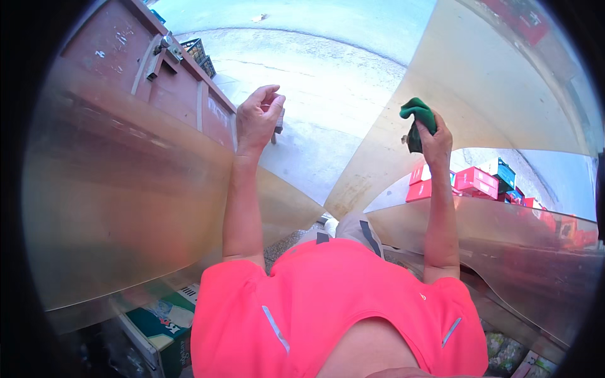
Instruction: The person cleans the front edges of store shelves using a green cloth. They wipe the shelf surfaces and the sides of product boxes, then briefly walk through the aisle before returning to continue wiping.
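A bunched green cloth [420, 118], dark and wet-looking at its lower end, is gripped in my right hand [437, 137], in front of a hanging translucent plastic strip [378, 156]. My left hand [259, 120] is raised near the edge of a reddish-brown metal door, its fingers curled. A small dark and reddish object [280, 124] shows just behind its fingers; whether the hand holds it cannot be told. Another wide plastic strip [156, 198] hangs by my left forearm, and a further one [520, 241] spreads past my right forearm.
The metal door [184, 94] with a bolt latch [165, 47] stands at the left. Black crates [199, 55] are beyond it. Red boxes [477, 182] are stacked outside at the right. A green carton [165, 330] lies at the lower left, and packaged goods [503, 352] at the lower right.
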Demonstrator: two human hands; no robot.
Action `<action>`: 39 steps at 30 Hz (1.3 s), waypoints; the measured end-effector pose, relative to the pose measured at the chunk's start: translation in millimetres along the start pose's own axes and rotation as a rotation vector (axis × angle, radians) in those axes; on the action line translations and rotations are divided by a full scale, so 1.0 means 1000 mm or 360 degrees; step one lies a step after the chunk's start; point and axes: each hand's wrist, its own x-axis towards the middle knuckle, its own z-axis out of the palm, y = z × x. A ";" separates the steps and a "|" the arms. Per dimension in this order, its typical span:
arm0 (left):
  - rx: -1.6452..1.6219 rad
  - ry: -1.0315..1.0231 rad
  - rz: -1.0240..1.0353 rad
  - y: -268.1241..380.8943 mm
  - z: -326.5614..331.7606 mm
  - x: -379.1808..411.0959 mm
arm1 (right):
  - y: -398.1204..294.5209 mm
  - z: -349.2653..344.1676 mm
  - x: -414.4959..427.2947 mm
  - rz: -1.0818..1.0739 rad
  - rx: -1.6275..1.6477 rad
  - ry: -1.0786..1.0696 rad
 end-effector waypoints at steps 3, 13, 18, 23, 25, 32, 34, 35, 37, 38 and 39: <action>0.0454 0.0226 -0.0064 -0.038 -0.031 0.051 | 0.026 -0.012 0.079 0.0004 -0.0210 0.0522; 0.1149 0.0388 -0.1111 -0.269 -0.075 0.042 | 0.176 0.006 0.163 -0.0383 -0.1592 0.1541; 0.0045 0.0347 -0.1852 -0.392 0.010 0.046 | 0.233 0.066 0.248 0.0082 -0.1392 0.1156; -0.0233 0.0151 -0.2093 -0.465 0.085 0.086 | 0.337 0.153 0.299 0.1018 -0.0811 0.0693; -0.0442 0.0167 -0.2170 -0.484 0.097 0.111 | 0.382 0.195 0.296 0.0897 -0.0844 0.0529; -0.0712 0.0305 -0.2512 -0.636 0.135 0.143 | 0.369 0.377 0.247 0.1292 -0.0122 -0.0175; -0.0827 0.0426 -0.2534 -0.691 0.151 0.151 | 0.319 0.415 0.243 0.1470 -0.0069 -0.0463; -0.0845 0.0437 -0.2560 -0.729 0.153 0.156 | 0.309 0.437 0.231 0.1514 -0.0018 -0.0573; -0.0761 0.0451 -0.2641 -0.786 0.174 0.174 | 0.312 0.449 0.200 0.1505 -0.0232 -0.0898; -0.0766 0.0518 -0.2680 -0.808 0.178 0.182 | 0.285 0.473 0.199 0.1603 -0.0201 -0.0898; -0.0771 0.0575 -0.2721 -0.829 0.183 0.193 | 0.298 0.480 0.176 0.1609 -0.0285 -0.0916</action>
